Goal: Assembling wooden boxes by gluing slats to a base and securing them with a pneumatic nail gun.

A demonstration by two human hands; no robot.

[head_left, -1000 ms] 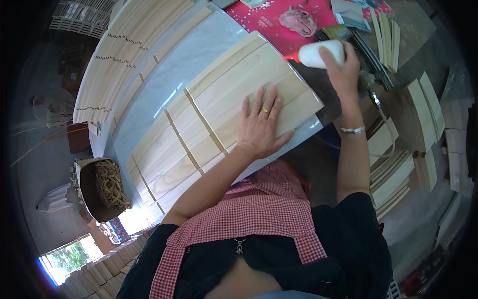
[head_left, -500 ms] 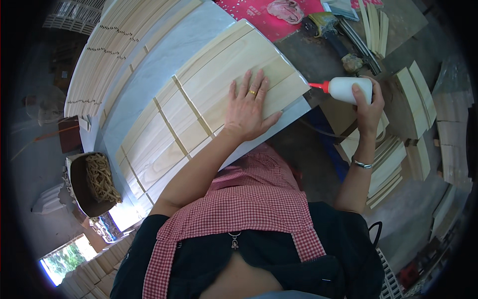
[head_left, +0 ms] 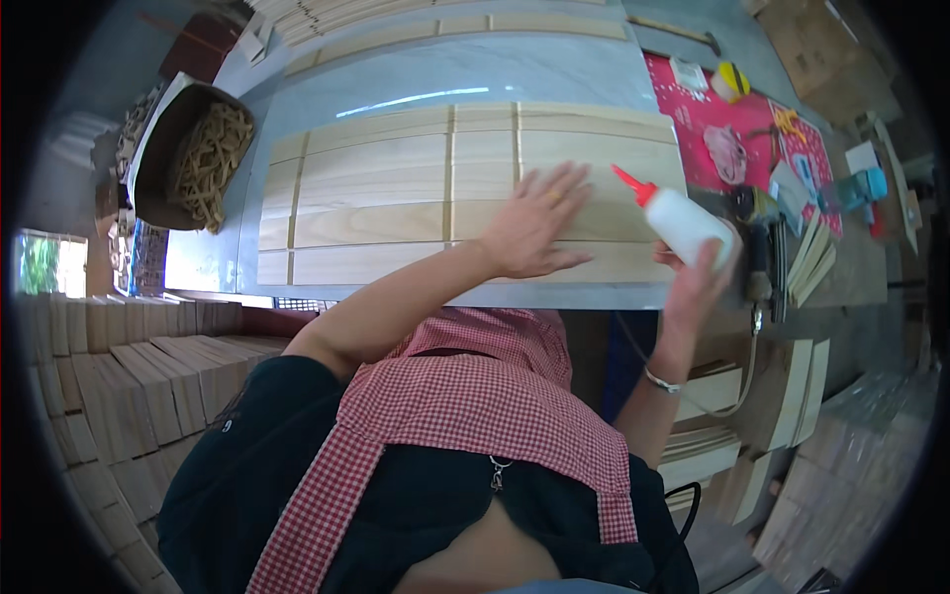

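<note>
A pale wooden panel (head_left: pixel 386 183) with several grooves across it lies flat on the grey table (head_left: pixel 584 74) before me. Over its right half is my left hand (head_left: pixel 539 220), fingers stretched out and holding nothing; whether the palm touches the wood I cannot tell. My right hand (head_left: pixel 699 272) grips a white squeeze glue bottle (head_left: pixel 690 226) with a red nozzle. The bottle tilts so that the nozzle points up and left, above the panel's right end.
At the left stands a box (head_left: pixel 158 163) of thin wooden strips (head_left: pixel 213 163). A nail gun (head_left: pixel 757 262), pink cloth (head_left: pixel 725 155) and yellow tape (head_left: pixel 731 81) lie to the right. A hammer (head_left: pixel 683 35) rests at the far edge. Stacked boards (head_left: pixel 119 396) fill the lower left.
The view has swung round, so the panel now lies level across it. My right hand has brought the bottle from beside the panel's right edge to above it, nozzle turned upward.
</note>
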